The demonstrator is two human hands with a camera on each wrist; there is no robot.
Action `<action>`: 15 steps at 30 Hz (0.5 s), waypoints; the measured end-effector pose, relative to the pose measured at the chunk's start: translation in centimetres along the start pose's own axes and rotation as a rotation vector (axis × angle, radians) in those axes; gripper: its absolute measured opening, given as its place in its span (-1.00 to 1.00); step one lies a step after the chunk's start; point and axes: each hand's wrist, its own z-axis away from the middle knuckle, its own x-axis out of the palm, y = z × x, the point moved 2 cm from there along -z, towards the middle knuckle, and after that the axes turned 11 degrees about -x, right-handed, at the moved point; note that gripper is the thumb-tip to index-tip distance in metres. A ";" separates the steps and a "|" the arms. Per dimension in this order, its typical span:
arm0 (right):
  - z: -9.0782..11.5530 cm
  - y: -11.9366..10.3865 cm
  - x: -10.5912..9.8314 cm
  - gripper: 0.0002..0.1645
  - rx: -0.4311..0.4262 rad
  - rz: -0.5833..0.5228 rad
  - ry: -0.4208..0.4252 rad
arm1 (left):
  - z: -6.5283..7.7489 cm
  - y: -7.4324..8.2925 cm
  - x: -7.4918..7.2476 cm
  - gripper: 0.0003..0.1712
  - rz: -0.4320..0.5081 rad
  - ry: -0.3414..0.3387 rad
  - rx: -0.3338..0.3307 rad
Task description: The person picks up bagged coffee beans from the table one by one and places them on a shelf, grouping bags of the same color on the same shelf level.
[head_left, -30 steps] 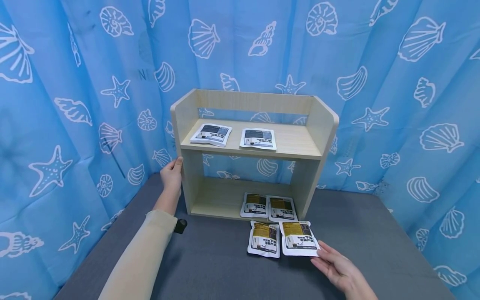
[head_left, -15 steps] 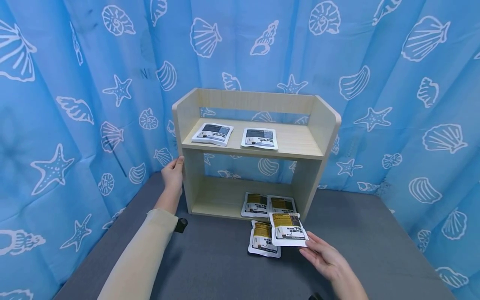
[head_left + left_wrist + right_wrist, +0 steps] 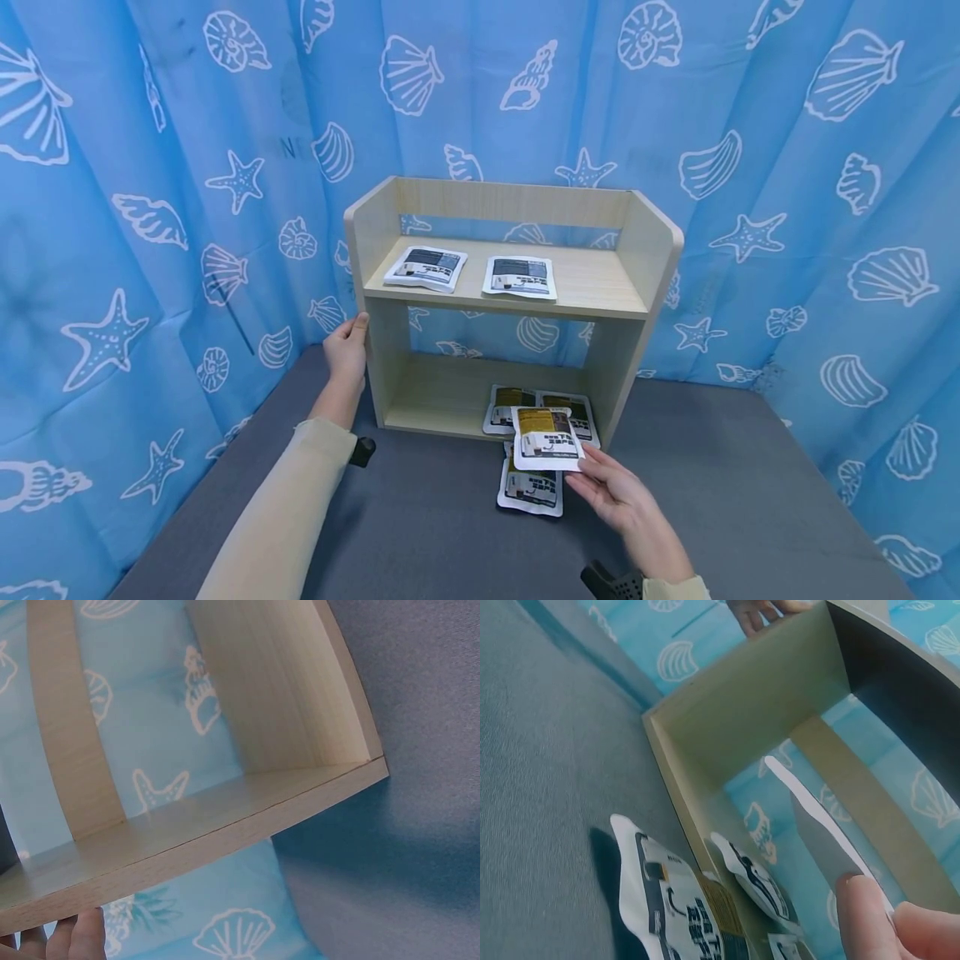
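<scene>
My right hand (image 3: 618, 497) pinches the lower right corner of a white packet with a yellow-brown label (image 3: 546, 437). That packet is held up in front of the lower shelf and overlaps the packets behind and below it. Edge-on, the same packet (image 3: 817, 825) shows between thumb and finger in the right wrist view. My left hand (image 3: 347, 348) grips the left side panel of a small wooden shelf (image 3: 358, 242). In the left wrist view its fingers (image 3: 88, 937) touch the panel's outer side.
Two grey-labelled packets (image 3: 424, 268) lie on the upper shelf. Two yellow-labelled packets (image 3: 501, 408) lie at the right of the lower shelf. Another packet (image 3: 531, 493) lies on the grey table (image 3: 435, 517) just in front. A blue shell-print curtain (image 3: 480, 100) hangs behind.
My right hand has lifted the packet from the table's right side and carried it left and toward the lower shelf. The left hand keeps its grip on the side panel.
</scene>
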 end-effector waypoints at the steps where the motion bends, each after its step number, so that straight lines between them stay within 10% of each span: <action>1: -0.1 0.1 0.2 -0.28 -0.002 0.000 -0.005 | 0.0 0.0 0.0 -0.41 -0.001 0.000 0.000; 15: -1.4 1.0 3.4 -0.30 -0.010 -0.024 0.004 | -0.1 0.0 -0.1 -0.39 -0.013 -0.001 -0.005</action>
